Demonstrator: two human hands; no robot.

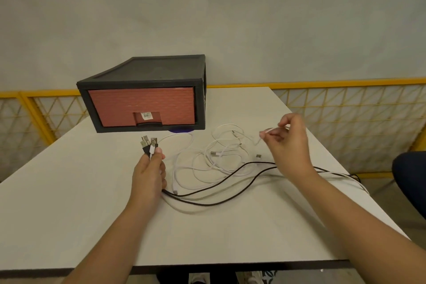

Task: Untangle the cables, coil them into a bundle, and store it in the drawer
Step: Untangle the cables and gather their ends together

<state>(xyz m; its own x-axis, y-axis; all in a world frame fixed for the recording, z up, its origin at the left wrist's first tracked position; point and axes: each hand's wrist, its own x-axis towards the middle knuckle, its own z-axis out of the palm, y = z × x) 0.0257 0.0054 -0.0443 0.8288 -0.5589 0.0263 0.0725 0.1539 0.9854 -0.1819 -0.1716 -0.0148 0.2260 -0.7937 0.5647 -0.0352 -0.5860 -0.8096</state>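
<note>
Cables (221,159) lie in a loose tangle mid-counter (69,214), just near of the shut drawer (141,106); judged light, limp and snag-prone, best held at the stiff plugs (148,143): left grip (149,173) clasps these, right grip (290,145) pinches a white end.

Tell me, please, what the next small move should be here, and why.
Probably carry the white cable end pinched in the right hand across to the left hand, which grips a bunch of plugs. Loose white loops lie tangled on the table between them, so gathering ends first seems sensible.
</note>
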